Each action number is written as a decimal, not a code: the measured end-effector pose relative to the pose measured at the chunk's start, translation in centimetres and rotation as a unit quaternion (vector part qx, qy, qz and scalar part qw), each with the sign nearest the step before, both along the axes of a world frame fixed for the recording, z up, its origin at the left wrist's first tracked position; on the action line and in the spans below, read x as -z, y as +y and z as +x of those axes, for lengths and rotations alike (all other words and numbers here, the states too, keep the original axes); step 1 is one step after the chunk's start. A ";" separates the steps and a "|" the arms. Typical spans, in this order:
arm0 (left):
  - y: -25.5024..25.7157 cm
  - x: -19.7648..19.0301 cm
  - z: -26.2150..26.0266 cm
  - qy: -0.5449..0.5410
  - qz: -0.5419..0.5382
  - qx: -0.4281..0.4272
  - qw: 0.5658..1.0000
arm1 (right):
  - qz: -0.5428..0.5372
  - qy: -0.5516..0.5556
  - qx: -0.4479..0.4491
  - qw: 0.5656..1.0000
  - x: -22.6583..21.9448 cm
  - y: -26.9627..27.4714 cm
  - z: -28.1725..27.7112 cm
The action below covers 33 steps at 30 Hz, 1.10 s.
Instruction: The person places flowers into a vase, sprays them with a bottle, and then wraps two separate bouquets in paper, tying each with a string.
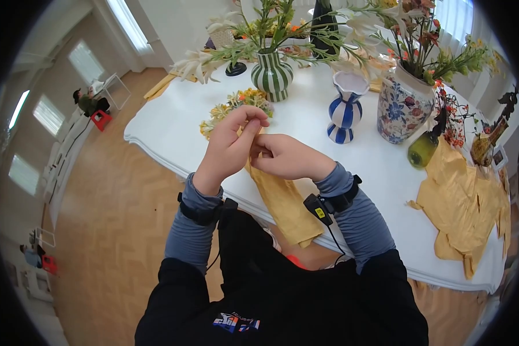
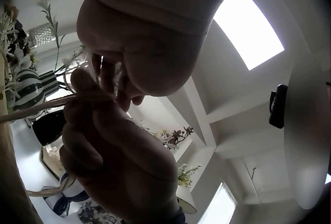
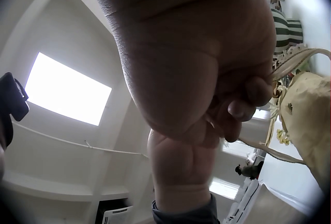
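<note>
Both hands meet in front of my chest, above the table's near edge. My right hand (image 1: 294,157) has its fingers curled and pinches a thin pale strap (image 2: 36,111) against its thumb. My left hand (image 1: 228,144) bends its fingers close over the right fingertips, where the strap ends run in. Its grip is partly hidden. From the hands a golden-yellow cloth piece (image 1: 285,202) hangs down over the table edge toward my lap. In the right wrist view the cloth (image 3: 307,112) bulges beside two lengths of the strap.
On the white table (image 1: 179,121) stand a green-striped vase (image 1: 271,78), a blue-striped vase (image 1: 345,115) and a floral vase (image 1: 403,109). Small yellow flowers (image 1: 219,118) lie beyond my hands. Crumpled golden cloth (image 1: 461,202) and a green bottle (image 1: 422,151) are at the right.
</note>
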<state>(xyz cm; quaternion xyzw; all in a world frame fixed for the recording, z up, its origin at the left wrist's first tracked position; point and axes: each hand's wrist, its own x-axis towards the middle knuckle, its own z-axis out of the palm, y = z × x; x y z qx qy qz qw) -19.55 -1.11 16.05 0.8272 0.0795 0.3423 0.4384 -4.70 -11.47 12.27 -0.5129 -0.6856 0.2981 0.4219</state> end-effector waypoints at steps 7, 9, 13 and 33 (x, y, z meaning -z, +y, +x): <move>0.6 3.6 1.0 -0.170 -0.039 -0.172 0.970 | -0.036 0.084 0.068 0.994 1.5 1.4 0.2; 1.6 5.7 0.2 -0.150 -0.103 -0.151 0.972 | -0.063 0.119 0.068 0.989 2.8 2.3 0.7; 4.1 12.6 -1.6 -0.069 -0.277 0.003 0.958 | -0.102 0.091 0.084 0.987 4.2 2.9 1.0; 2.3 16.6 -2.2 -0.032 -0.211 0.036 0.976 | -0.238 0.403 0.029 0.883 9.9 4.0 2.6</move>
